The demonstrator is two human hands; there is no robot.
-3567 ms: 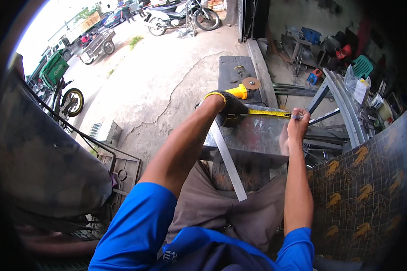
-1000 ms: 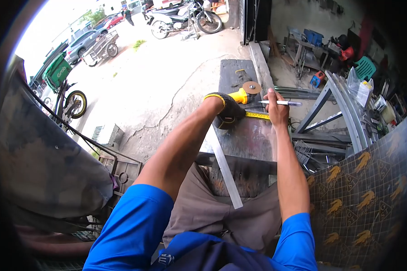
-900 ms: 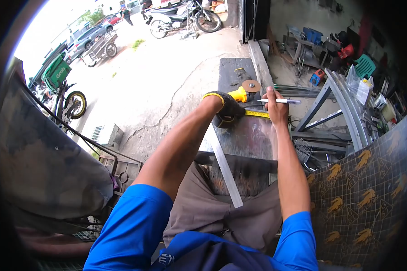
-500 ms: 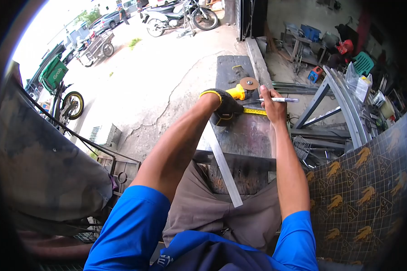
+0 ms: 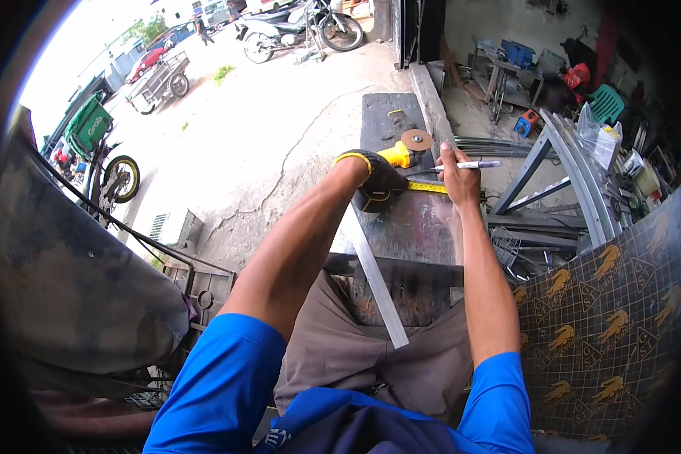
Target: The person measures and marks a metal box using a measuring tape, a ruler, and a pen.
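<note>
My left hand (image 5: 380, 178), in a black glove with yellow trim, is closed around a tape measure (image 5: 374, 201). Its yellow blade (image 5: 428, 188) runs out to the right across the dark bench (image 5: 424, 234). In my bare right hand (image 5: 459, 180) is a white marker (image 5: 478, 165), its tip pointing left just above the blade. Just beyond both hands lies a yellow angle grinder (image 5: 396, 156) with a brown disc (image 5: 416, 140). A flat metal bar (image 5: 377, 280) slants from under my left hand toward my lap.
A dark glove (image 5: 402, 119) lies at the bench's far end. Metal frames (image 5: 583, 174) and steel lengths stand to the right, near a printed sheet (image 5: 598, 333). Motorbikes (image 5: 299, 30) and a cart (image 5: 161, 83) are outside. At left hangs a dark cover (image 5: 76, 257).
The marker and my right hand have shifted very slightly, with the marker's tip a little further right. My left hand stays in place. Vehicles in the background have moved.
</note>
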